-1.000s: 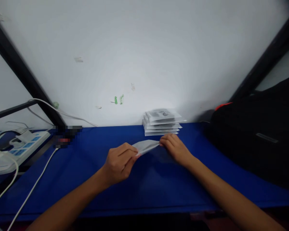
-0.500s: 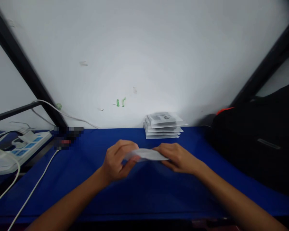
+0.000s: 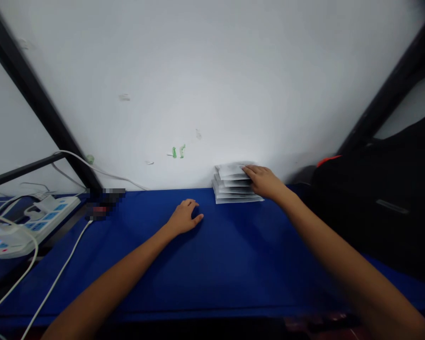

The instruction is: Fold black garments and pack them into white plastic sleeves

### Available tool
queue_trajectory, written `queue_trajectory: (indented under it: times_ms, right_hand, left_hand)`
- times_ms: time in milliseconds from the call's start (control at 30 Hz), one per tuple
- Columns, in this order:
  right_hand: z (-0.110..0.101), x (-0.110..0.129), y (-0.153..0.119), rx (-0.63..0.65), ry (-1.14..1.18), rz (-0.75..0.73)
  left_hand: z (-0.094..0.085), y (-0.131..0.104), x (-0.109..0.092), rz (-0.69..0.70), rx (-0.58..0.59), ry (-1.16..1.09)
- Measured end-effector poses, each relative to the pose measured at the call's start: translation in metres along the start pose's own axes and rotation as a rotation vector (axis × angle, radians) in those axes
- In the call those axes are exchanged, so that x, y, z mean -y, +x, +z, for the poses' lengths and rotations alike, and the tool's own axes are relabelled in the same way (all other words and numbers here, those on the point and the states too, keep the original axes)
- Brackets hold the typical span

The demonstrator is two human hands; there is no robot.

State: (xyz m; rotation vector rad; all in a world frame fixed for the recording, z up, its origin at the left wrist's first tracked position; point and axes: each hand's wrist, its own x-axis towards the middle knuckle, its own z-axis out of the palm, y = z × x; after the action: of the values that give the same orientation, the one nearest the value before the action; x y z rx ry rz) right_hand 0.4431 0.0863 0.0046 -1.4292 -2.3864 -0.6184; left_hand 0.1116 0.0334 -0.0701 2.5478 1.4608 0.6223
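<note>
A stack of flat white packets (image 3: 230,185) stands at the back of the blue table, against the wall. My right hand (image 3: 264,180) reaches over its right side, with the fingers stretched out and lying on the top packet; the thumb is hard to see. Left of the stack, my left hand (image 3: 184,217) rests low over the table surface with nothing in it. Its thumb points to the right, apart from the slightly bent fingers.
On the left lie a white power strip (image 3: 44,222) and loose white cables (image 3: 62,271). A blurred-out dark item (image 3: 104,203) sits near the back left. The right end holds a large black bag (image 3: 382,203). Dark metal posts (image 3: 31,94) frame the wall.
Half a second ago both hands held a white packet over the table's middle. My right hand has moved back onto the stack; my left hand has let go and lowered.
</note>
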Motion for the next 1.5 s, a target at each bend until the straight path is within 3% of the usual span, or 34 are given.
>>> queue_trajectory:
  times_ms: [167,300,400,533,733,1067,1500]
  right_hand:
    - [-0.007,0.019,-0.006,-0.085,0.04,-0.03]
    - [-0.016,0.069,-0.01,-0.246,0.223,-0.234]
    - [-0.008,0.109,-0.018,-0.203,0.369,-0.413]
    - [0.017,0.137,-0.034,-0.131,0.525,-0.466]
    - [0.044,0.138,-0.04,0.059,0.65,-0.282]
    - [0.05,0.136,-0.041,0.172,0.614,-0.267]
    - [0.052,0.136,-0.037,0.13,0.624,-0.263]
  left_hand:
    - [0.006,-0.003,-0.006,-0.02,0.067,0.065]
    - [0.008,-0.006,-0.008,-0.018,0.092,0.083]
    - [0.009,-0.008,-0.008,-0.004,0.09,0.119]
    - [0.01,-0.009,-0.007,0.006,0.098,0.143]
    - [0.01,-0.008,-0.007,0.012,0.13,0.163]
    - [0.008,-0.008,-0.009,0.015,0.147,0.185]
    - [0.009,-0.008,-0.006,0.008,0.144,0.171]
